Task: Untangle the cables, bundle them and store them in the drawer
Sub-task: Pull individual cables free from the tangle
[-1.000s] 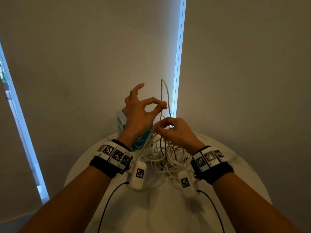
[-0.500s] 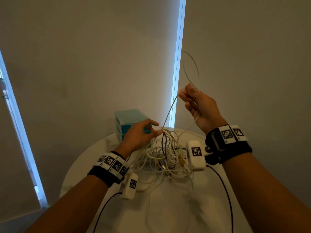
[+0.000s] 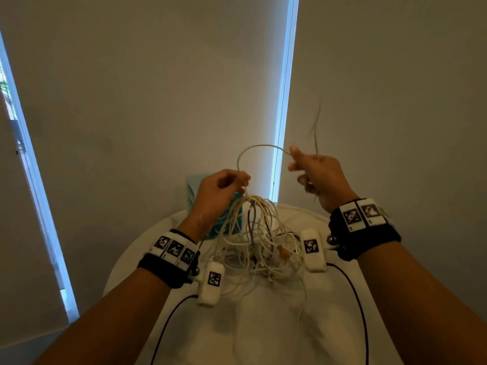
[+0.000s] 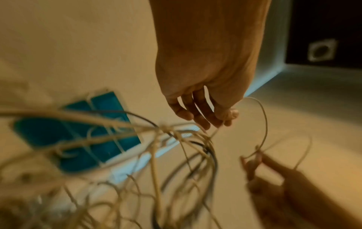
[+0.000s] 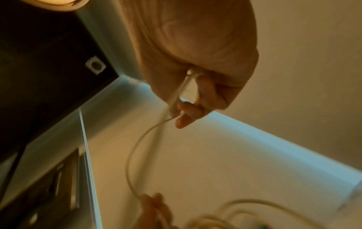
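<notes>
Hands first: your right hand (image 3: 317,177) is clenched round one pale cable (image 3: 259,148), and your left hand (image 3: 220,192) pinches the same cable where it leaves the tangle (image 3: 263,241). Between them the cable arches in a loose loop above the heap, its free tail whipping up past the right hand, too blurred to read an end fitting.

Judge it as light, limp and a little springy: it holds a curve but carries no load. Thin smooth jacket, so it will likely slide through a loose pinch. Take it close to the tangle with your left hand and feed it out gently; a hard pull would probably tighten knots or drag the whole heap.

That tangle lies on the white desk (image 3: 276,338), mostly cream strands with a few dark ones. Behind the tangle, partly hidden by your left hand, stands the teal drawer unit (image 4: 109,133).
</notes>
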`<state>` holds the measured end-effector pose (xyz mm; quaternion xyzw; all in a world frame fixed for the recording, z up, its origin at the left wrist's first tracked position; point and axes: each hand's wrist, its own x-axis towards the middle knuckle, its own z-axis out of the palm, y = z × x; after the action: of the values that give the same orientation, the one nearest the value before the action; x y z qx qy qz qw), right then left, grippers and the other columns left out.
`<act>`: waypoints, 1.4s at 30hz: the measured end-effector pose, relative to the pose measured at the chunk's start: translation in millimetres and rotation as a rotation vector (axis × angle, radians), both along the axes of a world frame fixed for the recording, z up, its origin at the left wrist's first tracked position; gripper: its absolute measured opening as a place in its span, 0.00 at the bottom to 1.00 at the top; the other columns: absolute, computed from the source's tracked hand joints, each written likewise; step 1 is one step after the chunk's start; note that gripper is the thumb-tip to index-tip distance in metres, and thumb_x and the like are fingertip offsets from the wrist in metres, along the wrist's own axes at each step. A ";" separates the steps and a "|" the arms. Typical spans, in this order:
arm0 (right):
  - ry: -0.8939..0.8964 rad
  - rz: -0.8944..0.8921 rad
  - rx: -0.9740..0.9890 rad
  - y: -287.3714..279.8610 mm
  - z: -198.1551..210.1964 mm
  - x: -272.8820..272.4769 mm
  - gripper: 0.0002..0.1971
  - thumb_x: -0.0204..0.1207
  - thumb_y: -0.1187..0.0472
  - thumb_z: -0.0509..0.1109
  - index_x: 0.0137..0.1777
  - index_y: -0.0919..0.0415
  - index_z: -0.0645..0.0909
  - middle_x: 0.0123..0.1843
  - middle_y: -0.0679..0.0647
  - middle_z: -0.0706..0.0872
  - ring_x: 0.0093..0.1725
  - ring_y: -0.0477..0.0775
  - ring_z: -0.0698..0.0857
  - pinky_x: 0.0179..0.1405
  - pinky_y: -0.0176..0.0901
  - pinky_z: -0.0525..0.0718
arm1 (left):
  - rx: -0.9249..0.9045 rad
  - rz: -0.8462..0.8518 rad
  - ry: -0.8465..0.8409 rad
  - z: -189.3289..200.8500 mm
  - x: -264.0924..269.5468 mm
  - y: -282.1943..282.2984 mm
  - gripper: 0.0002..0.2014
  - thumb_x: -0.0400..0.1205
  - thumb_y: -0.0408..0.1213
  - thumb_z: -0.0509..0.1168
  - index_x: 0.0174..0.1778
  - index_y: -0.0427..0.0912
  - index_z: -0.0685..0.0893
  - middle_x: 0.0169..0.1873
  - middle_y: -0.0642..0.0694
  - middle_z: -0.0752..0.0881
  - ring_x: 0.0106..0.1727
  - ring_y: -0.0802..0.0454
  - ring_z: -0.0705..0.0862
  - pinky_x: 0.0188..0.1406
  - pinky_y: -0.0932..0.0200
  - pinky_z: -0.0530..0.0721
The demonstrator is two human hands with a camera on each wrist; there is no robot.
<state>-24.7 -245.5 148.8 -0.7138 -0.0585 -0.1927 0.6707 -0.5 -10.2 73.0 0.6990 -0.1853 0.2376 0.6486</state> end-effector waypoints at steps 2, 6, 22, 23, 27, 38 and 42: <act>0.085 0.032 -0.115 5.3 -12.7 2.2 0.25 0.81 0.33 0.74 0.56 0.55 0.93 0.42 0.51 0.89 0.29 0.45 0.76 0.25 0.35 0.73 | -0.078 -0.033 0.098 1.8 -0.3 -1.8 0.13 0.90 0.46 0.72 0.54 0.40 0.95 0.43 0.50 0.94 0.43 0.55 0.91 0.45 0.62 0.89; 0.102 0.114 -0.228 25.3 -29.7 2.0 0.29 0.79 0.27 0.73 0.57 0.54 0.94 0.33 0.47 0.78 0.28 0.46 0.71 0.25 0.36 0.72 | 0.267 0.151 0.103 -4.4 4.8 -5.3 0.14 0.89 0.52 0.71 0.50 0.47 0.95 0.43 0.53 0.95 0.43 0.57 0.93 0.45 0.62 0.90; 0.308 -0.002 -0.358 26.8 -96.8 36.9 0.37 0.74 0.47 0.85 0.75 0.59 0.70 0.63 0.59 0.85 0.49 0.53 0.85 0.39 0.46 0.82 | 0.206 0.080 0.296 -13.2 6.3 16.7 0.13 0.90 0.44 0.70 0.49 0.41 0.95 0.35 0.47 0.86 0.29 0.58 0.79 0.29 0.65 0.77; 0.339 0.052 -0.206 24.8 -90.7 36.1 0.43 0.69 0.47 0.88 0.76 0.60 0.68 0.61 0.59 0.84 0.44 0.51 0.83 0.35 0.45 0.81 | 0.174 0.070 0.312 -13.1 6.5 17.2 0.13 0.90 0.43 0.71 0.50 0.38 0.95 0.35 0.45 0.86 0.27 0.58 0.77 0.27 0.64 0.77; 0.328 0.239 0.271 6.4 -58.2 22.4 0.58 0.48 0.56 0.86 0.82 0.60 0.65 0.48 0.55 0.74 0.31 0.48 0.75 0.24 0.42 0.74 | -0.136 0.071 0.364 -8.3 13.3 20.2 0.09 0.89 0.36 0.72 0.48 0.33 0.90 0.32 0.44 0.87 0.27 0.53 0.80 0.27 0.63 0.83; 0.072 0.211 -0.837 56.9 -40.7 -16.5 0.19 0.83 0.42 0.78 0.62 0.56 0.88 0.44 0.44 0.83 0.43 0.42 0.82 0.40 0.38 0.74 | -0.005 -0.054 0.060 24.8 -24.0 -6.1 0.17 0.88 0.47 0.74 0.64 0.39 0.83 0.43 0.41 0.94 0.35 0.47 0.90 0.39 0.60 0.89; -0.015 0.076 -0.786 63.2 -67.4 -3.2 0.18 0.90 0.43 0.70 0.53 0.57 0.94 0.39 0.45 0.89 0.37 0.43 0.86 0.36 0.34 0.75 | 0.139 0.010 0.052 33.0 -28.6 -3.7 0.19 0.87 0.56 0.72 0.65 0.47 0.81 0.50 0.49 0.95 0.42 0.49 0.95 0.41 0.60 0.89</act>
<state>-28.0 -182.4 81.4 -0.9120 -0.1592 -0.1358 0.3528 -29.1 -13.9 106.0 0.7493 -0.1808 0.2090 0.6018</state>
